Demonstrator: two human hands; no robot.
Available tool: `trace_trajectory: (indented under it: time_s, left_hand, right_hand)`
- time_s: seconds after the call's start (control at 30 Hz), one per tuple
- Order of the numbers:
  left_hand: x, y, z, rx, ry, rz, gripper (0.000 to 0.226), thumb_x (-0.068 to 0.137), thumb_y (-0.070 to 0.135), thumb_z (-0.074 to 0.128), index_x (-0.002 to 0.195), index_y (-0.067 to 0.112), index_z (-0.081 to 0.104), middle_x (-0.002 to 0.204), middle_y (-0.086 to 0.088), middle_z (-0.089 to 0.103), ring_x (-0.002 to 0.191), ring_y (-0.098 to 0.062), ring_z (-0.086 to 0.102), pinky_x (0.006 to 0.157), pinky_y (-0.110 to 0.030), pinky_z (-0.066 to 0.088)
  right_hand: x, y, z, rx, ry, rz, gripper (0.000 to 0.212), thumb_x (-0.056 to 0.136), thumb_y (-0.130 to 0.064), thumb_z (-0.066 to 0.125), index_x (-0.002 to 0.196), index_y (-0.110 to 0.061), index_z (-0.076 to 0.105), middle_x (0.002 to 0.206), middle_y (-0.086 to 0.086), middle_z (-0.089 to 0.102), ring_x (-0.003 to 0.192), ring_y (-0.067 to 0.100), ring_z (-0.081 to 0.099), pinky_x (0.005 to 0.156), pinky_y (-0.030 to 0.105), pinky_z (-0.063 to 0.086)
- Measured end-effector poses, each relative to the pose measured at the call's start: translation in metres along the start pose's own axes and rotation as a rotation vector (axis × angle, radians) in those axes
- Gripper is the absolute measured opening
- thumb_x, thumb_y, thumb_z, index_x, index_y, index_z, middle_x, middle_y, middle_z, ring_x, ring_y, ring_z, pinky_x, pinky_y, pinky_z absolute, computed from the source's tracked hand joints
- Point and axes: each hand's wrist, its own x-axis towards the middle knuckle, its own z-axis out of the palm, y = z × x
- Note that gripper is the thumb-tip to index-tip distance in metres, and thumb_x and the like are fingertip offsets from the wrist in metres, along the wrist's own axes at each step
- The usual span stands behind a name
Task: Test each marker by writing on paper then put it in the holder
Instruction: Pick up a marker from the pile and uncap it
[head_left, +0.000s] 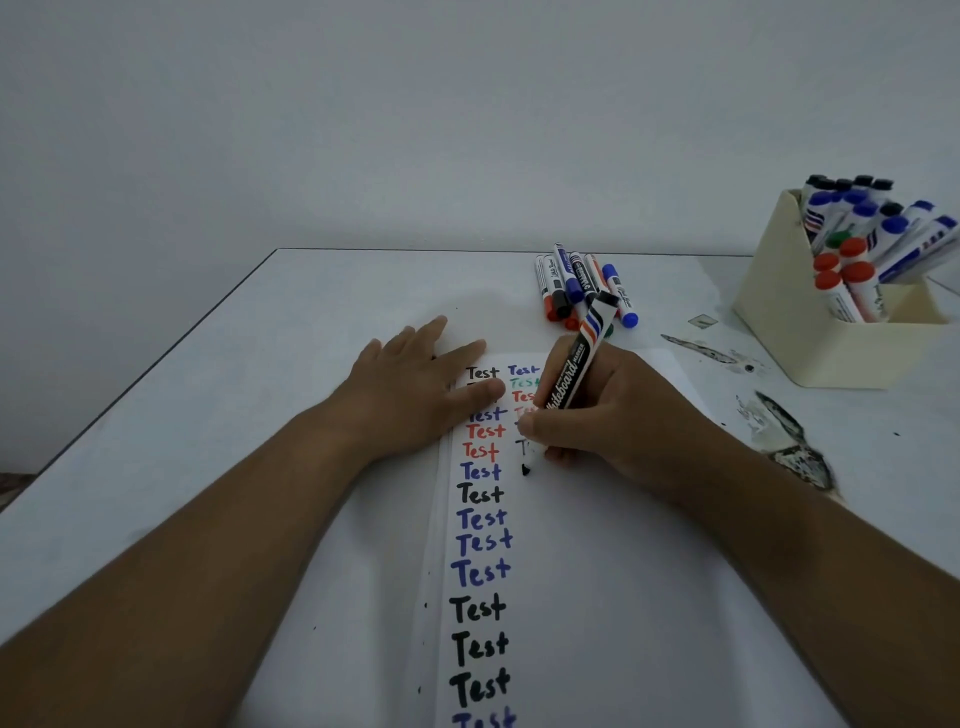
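Note:
A white sheet of paper (597, 571) lies on the table, carrying columns of the word "Test" in black, blue, red and green. My right hand (602, 415) grips a black whiteboard marker (571, 376), its tip touching the paper in the second column beside a faint "T". My left hand (415, 389) lies flat with spread fingers, pressing the paper's upper left corner. A cream holder (810, 332) at the right holds several capped markers with blue, black, red and green caps.
Several loose markers (582, 286) lie in a bunch beyond the paper near the table's far edge. Dark worn patches (789, 441) mark the white table (260, 364) to the right of the paper. A plain wall stands behind.

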Motion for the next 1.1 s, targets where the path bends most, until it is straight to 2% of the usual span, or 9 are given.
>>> trace_trajectory:
  time_s: [0.17, 0.33, 0.43, 0.5, 0.63, 0.83, 1.1]
  left_hand:
    - [-0.0011, 0.0005, -0.0001, 0.022, -0.035, 0.009, 0.1, 0.065, 0.097, 0.0, 0.154, 0.05, 0.002, 0.167, 0.004, -0.007, 0.154, -0.023, -0.004, 0.122, -0.055, 0.005]
    - [-0.0042, 0.0047, -0.003, 0.021, -0.064, 0.003, 0.097, 0.068, 0.093, 0.005, 0.155, 0.049, 0.0, 0.167, 0.005, -0.011, 0.153, -0.023, -0.01, 0.122, -0.053, 0.0]
    - [-0.0031, 0.0025, -0.0012, 0.028, -0.058, 0.007, 0.102, 0.064, 0.097, 0.0, 0.154, 0.049, 0.0, 0.167, 0.004, -0.01, 0.154, -0.023, -0.009, 0.122, -0.054, 0.001]
    - [-0.0021, 0.0012, -0.0005, 0.031, -0.053, 0.009, 0.105, 0.061, 0.099, -0.002, 0.154, 0.049, 0.0, 0.167, 0.004, -0.008, 0.154, -0.023, -0.008, 0.122, -0.054, 0.002]
    - [-0.0026, 0.0017, -0.0008, 0.023, -0.049, 0.007, 0.098, 0.069, 0.096, 0.006, 0.155, 0.049, 0.002, 0.167, 0.005, -0.005, 0.154, -0.021, -0.007, 0.122, -0.053, 0.002]
    - [-0.0035, 0.0029, -0.0021, 0.031, -0.055, 0.007, 0.094, 0.073, 0.092, 0.011, 0.155, 0.049, 0.002, 0.167, 0.005, -0.004, 0.154, -0.021, -0.006, 0.122, -0.052, 0.001]
    - [-0.0022, 0.0002, -0.0007, 0.027, -0.05, 0.018, 0.099, 0.068, 0.097, 0.006, 0.155, 0.048, 0.003, 0.167, 0.005, -0.001, 0.154, -0.021, -0.005, 0.122, -0.052, 0.003]
  right_hand:
    - [0.0009, 0.0005, -0.0004, -0.007, 0.04, -0.007, 0.023, 0.08, -0.018, 0.083, 0.089, -0.013, 0.062, 0.067, 0.004, 0.07, 0.06, 0.018, 0.067, 0.064, 0.03, 0.059]
    - [0.0005, 0.0016, 0.0008, -0.029, 0.043, -0.031, 0.023, 0.081, -0.021, 0.082, 0.09, -0.012, 0.063, 0.068, 0.003, 0.071, 0.06, 0.015, 0.068, 0.062, 0.027, 0.057]
    - [0.0018, 0.0024, 0.0026, -0.043, 0.043, -0.029, 0.022, 0.082, -0.019, 0.081, 0.089, -0.015, 0.061, 0.065, 0.001, 0.068, 0.059, 0.014, 0.066, 0.061, 0.026, 0.056]
    - [0.0033, 0.003, 0.002, -0.058, 0.053, -0.038, 0.022, 0.083, -0.016, 0.081, 0.086, -0.018, 0.059, 0.062, -0.002, 0.065, 0.059, 0.015, 0.063, 0.063, 0.028, 0.055]
    - [0.0031, 0.0032, -0.0007, -0.012, 0.073, -0.049, 0.022, 0.083, -0.013, 0.08, 0.084, -0.016, 0.058, 0.062, 0.002, 0.065, 0.059, 0.022, 0.063, 0.061, 0.038, 0.056]
    - [0.0002, 0.002, 0.0009, -0.009, 0.016, -0.042, 0.023, 0.083, -0.011, 0.08, 0.084, -0.016, 0.057, 0.057, -0.005, 0.063, 0.053, 0.012, 0.06, 0.054, 0.022, 0.049]
    - [0.0017, 0.0004, 0.0006, -0.032, 0.022, -0.034, 0.024, 0.084, -0.014, 0.08, 0.084, -0.017, 0.056, 0.053, -0.01, 0.061, 0.049, 0.005, 0.058, 0.052, 0.015, 0.046]
